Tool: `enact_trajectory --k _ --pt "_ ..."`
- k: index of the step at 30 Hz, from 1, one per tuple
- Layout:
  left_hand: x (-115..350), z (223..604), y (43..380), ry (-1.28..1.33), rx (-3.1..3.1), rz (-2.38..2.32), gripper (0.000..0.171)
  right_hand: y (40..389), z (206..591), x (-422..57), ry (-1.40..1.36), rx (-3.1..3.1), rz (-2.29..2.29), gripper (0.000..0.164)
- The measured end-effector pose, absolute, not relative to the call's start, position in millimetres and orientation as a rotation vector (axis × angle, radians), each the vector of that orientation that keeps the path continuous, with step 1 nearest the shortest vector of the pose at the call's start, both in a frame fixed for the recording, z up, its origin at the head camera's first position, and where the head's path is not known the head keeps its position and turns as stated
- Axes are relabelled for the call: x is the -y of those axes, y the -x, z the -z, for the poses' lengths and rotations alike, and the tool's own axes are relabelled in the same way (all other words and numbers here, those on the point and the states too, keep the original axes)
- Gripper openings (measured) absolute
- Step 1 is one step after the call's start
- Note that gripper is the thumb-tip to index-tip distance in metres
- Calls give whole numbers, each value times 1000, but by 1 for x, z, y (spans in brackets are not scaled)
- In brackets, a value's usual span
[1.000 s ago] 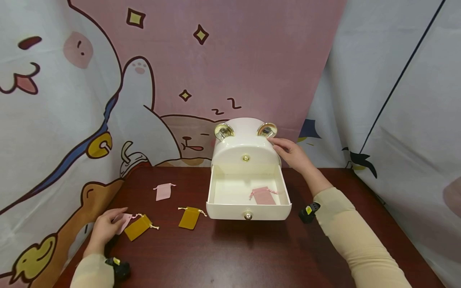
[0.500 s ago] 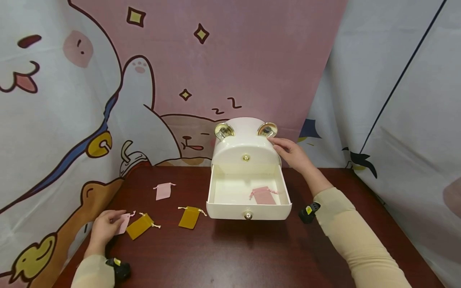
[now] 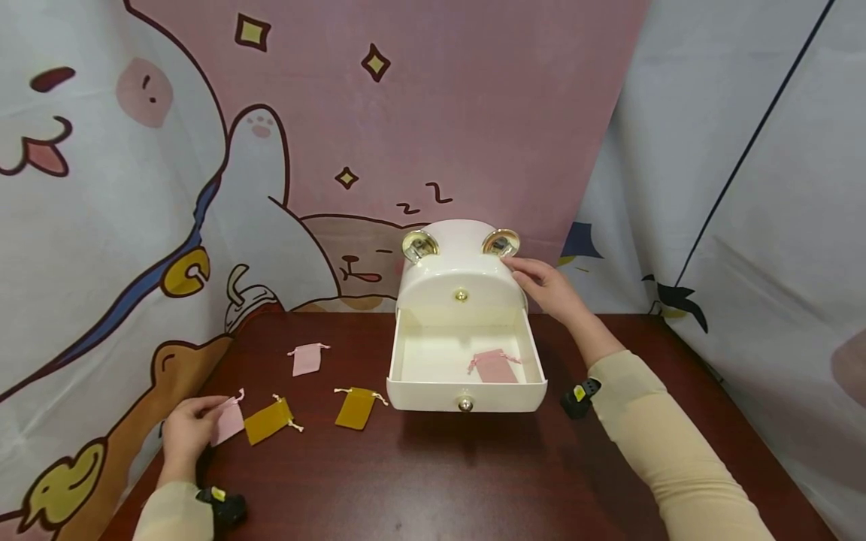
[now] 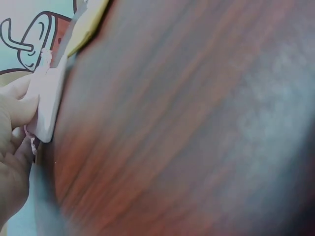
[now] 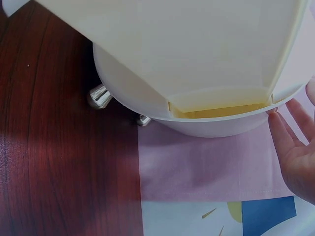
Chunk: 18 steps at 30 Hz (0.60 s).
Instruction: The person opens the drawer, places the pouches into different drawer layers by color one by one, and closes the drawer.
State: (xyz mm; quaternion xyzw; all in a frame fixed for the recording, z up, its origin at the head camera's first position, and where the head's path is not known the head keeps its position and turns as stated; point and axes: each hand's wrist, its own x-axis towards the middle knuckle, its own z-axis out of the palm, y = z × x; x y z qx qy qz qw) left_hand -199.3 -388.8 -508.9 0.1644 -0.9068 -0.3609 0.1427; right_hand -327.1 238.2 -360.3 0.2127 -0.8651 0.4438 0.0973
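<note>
Head view: the left hand (image 3: 186,434) pinches 1 pale pink pouch (image 3: 228,424) at the left of the tabletop (image 3: 338,485), beside a mustard pouch (image 3: 267,421); the right hand (image 3: 549,289) touches the white box (image 3: 433,288), whose pulled-out drawer (image 3: 426,396) bears 1 rose pouch (image 3: 496,367). Left wrist: thumb (image 4: 23,109) pressed to the pale pink pouch. Right wrist: extended fingers (image 5: 282,136) meet the box's edge, gripping nothing.
</note>
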Motion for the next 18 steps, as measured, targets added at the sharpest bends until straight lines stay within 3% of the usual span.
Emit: enact_trajectory --k 18 --pt "365 464 197 -328 2404 896 16 326 359 -238 -611 2576 -1284 41"
